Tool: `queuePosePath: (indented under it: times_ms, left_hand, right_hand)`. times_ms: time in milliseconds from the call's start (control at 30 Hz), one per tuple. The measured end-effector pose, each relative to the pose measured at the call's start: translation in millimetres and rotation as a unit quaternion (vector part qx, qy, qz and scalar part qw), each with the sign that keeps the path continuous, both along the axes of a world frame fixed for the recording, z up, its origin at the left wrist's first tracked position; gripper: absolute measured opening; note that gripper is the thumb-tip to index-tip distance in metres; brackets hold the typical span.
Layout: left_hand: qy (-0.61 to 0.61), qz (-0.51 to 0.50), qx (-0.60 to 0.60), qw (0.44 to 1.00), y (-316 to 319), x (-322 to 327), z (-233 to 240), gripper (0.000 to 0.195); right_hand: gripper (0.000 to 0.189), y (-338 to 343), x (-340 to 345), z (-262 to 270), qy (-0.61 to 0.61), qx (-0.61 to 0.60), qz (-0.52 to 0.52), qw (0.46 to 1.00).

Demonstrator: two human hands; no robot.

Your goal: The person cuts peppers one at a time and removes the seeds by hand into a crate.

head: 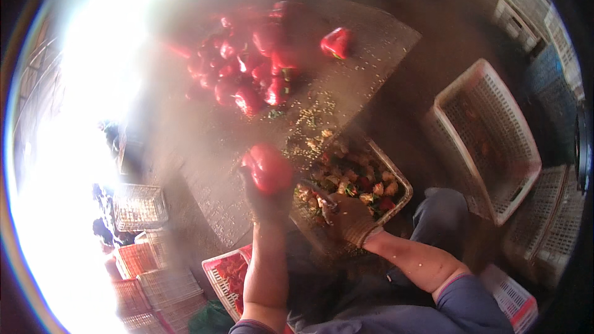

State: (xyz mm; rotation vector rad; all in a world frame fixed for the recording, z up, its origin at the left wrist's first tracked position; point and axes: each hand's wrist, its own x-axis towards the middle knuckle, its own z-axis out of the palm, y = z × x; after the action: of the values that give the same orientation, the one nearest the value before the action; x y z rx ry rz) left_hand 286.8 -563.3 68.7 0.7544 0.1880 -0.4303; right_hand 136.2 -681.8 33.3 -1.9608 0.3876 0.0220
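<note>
My left hand, in a work glove, holds a large red bell pepper above the near part of a flat work table. To its right my gloved right hand is closed around a small tool, perhaps a knife, over a basket of pepper cores, seeds and green scraps. The tool's shape is blurred. Farther back on the table lies a heap of red bell peppers, with one separate pepper to the right. Loose seeds are scattered between the heap and the basket.
A crate of red pepper pieces stands low on the left by my forearm. A large pale plastic crate stands at the right, with stacked crates beyond. More crates are piled at lower left. Strong glare covers the left side.
</note>
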Motion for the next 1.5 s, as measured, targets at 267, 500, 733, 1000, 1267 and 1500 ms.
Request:
queuePosePath:
  times_ms: [267,500,733,1000,1267,1500]
  left_hand:
    - [-0.146,-0.185,0.046,0.971,-7,-31,-7,0.086]
    - [-0.118,-0.422,0.252,0.863,6,-42,23,0.089]
    - [-0.194,-0.347,0.296,0.869,8,-50,19,0.063]
    - [-0.131,-0.407,0.211,0.879,26,-39,-32,0.041]
    - [-0.068,-0.517,0.078,0.850,18,-23,-39,0.039]
    - [-0.100,-0.407,0.198,0.886,39,19,-22,0.040]
  right_hand:
    - [0.058,-36,-2,11,-0.119,0.234,-0.036,0.964]
    - [0.084,-60,-16,21,-0.174,0.148,-0.001,0.973]
    - [0.080,-56,-14,15,-0.176,0.221,0.012,0.959]
    - [0.073,-54,-21,38,-0.076,0.378,0.014,0.922]
    - [0.074,-58,-39,24,-0.012,0.436,-0.011,0.900]
    - [0.072,-60,-35,25,0.044,0.502,-0.023,0.863]
